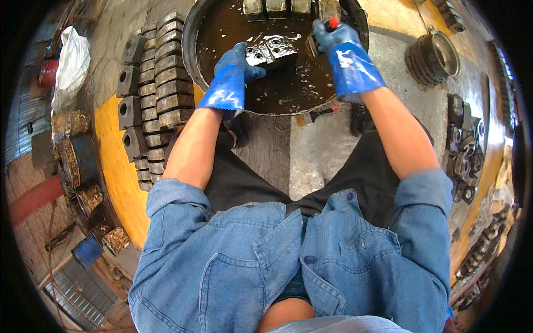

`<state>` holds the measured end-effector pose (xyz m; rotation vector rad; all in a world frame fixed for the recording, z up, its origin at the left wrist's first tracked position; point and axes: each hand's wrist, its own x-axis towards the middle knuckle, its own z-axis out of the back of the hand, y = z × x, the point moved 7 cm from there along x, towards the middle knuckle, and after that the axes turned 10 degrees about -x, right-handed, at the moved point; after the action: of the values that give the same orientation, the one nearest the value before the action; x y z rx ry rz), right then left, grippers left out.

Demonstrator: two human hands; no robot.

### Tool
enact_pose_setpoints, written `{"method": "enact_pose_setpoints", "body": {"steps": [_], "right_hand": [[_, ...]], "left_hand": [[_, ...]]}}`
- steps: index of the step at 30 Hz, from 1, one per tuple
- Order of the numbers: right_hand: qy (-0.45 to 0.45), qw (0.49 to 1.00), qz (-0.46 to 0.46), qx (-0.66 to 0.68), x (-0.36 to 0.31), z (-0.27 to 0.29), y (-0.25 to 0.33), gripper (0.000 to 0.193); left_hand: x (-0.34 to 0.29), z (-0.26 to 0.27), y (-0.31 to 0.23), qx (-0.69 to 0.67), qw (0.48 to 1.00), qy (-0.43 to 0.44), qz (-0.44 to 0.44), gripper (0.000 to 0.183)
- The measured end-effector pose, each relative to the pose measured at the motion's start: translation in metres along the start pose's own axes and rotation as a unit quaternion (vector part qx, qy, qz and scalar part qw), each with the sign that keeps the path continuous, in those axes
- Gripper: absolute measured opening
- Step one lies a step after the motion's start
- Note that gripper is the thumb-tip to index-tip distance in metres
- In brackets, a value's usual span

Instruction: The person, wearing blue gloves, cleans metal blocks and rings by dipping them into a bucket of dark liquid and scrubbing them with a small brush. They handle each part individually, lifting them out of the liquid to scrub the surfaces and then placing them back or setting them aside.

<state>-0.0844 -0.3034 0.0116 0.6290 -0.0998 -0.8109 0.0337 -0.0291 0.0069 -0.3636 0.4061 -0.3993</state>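
Observation:
My left hand point(233, 60), in a blue rubber glove, grips a wet metal block point(272, 51) with several round holes. The block is held over a large round basin point(190, 53) of dark brown liquid. My right hand point(341, 41), gloved the same way, is closed around a brush point(333, 23) whose handle has a red end. Its head, partly hidden by the fingers, points down beside the glove, apart from the block. Several metal blocks point(276, 6) stand in a row at the basin's far side.
Another brush point(311, 117) with a red-tipped handle lies below the basin's near rim. Stacked metal blocks point(173, 72) line the left side, with holed blocks point(129, 105) beside them. To the right are a ribbed metal cylinder point(433, 57) and a pile of metal parts point(465, 150).

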Motion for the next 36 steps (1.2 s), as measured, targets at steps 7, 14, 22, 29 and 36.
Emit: {"method": "enact_pose_setpoints", "body": {"steps": [7, 14, 22, 29, 36], "right_hand": [[0.13, 0.991, 0.029, 0.015, 0.013, -0.069, -0.027, 0.053], [0.075, 0.967, 0.152, 0.188, -0.021, -0.003, 0.076, 0.031], [0.118, 0.943, 0.171, 0.259, -0.036, -0.016, 0.08, 0.021], [0.1, 0.929, 0.31, 0.175, -0.054, -0.013, 0.082, 0.02], [0.019, 0.866, 0.493, 0.086, -0.097, -0.006, 0.098, 0.015]], "left_hand": [[0.0, 0.0, -0.006, 0.003, 0.999, 0.023, 0.039, 0.101], [-0.003, 0.001, -0.013, -0.002, 1.0, 0.002, 0.029, 0.112], [0.001, -0.001, -0.016, 0.012, 1.0, 0.005, -0.009, 0.115], [0.0, 0.002, -0.019, -0.004, 1.0, 0.013, -0.01, 0.106], [0.008, -0.01, -0.004, 0.019, 0.999, -0.007, -0.04, 0.11]]}}
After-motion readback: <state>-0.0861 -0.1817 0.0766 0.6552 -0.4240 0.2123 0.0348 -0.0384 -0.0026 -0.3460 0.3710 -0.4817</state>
